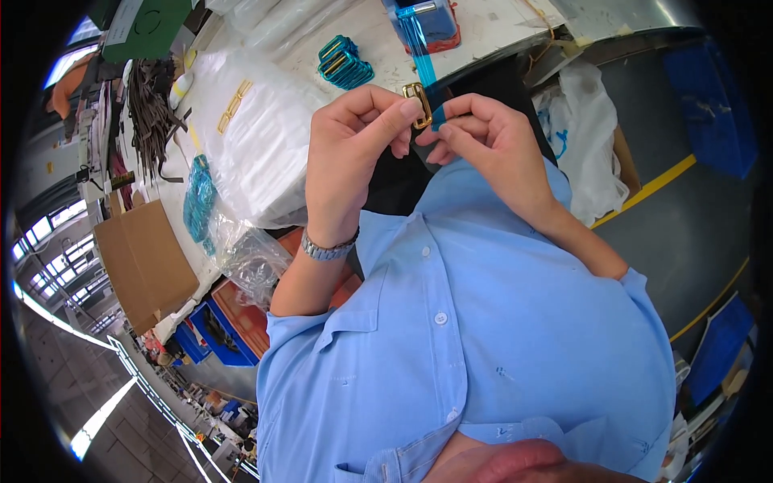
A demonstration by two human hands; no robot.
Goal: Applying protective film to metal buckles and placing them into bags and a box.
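Note:
My left hand [350, 133] pinches a gold rectangular metal buckle [418, 103] between thumb and fingers. Close beside it, my right hand [495, 141] grips the lower end of a shiny translucent blue tape [417, 52]. This strip runs down from a blue tape dispenser [441, 22] at the table's far edge. Whether the tape touches the buckle I cannot tell. Beyond my left hand lies a small pile of buckles wrapped in blue film [345, 64]. A few bare gold buckles [233, 106] rest on a white plastic-wrapped bundle [258, 153] to the left.
A bag of blue-wrapped pieces [198, 201] lies on the table's left, near dark straps [151, 121]. A cardboard piece [146, 266] and blue crates [221, 332] are lower left. On the right, a white plastic bag [586, 137] stands by a yellow floor line [648, 191].

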